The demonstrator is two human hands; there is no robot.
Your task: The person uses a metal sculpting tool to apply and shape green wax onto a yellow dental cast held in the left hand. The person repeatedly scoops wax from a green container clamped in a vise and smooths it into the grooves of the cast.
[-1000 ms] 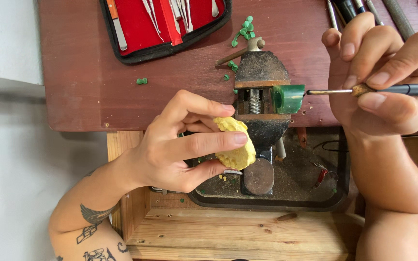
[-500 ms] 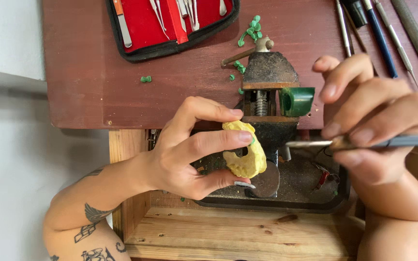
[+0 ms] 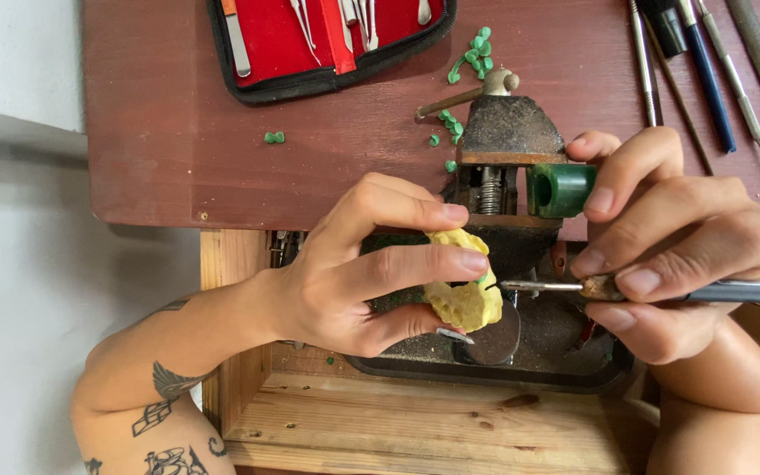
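My left hand (image 3: 362,264) pinches a lumpy yellow block (image 3: 464,295) between thumb and fingers, held over a dark tray (image 3: 485,369). My right hand (image 3: 675,255) grips a thin metal-tipped tool (image 3: 714,292) like a pen; its fine tip points left and meets the yellow block at a small green piece set in it. Just above, a green wax tube (image 3: 560,189) sits clamped in a small dark bench vise (image 3: 507,141), and my right index finger touches the tube's side.
A red-lined case of metal instruments (image 3: 327,35) lies open at the back of the dark red bench top (image 3: 178,132). Green wax chips (image 3: 472,53) are scattered near the vise. Several long hand tools (image 3: 705,70) lie at the back right. A wooden drawer (image 3: 433,422) is below.
My right hand has drawn the tool away from the green tube in the vise and down to the yellow block. My left hand has lifted the block slightly toward the tool tip.
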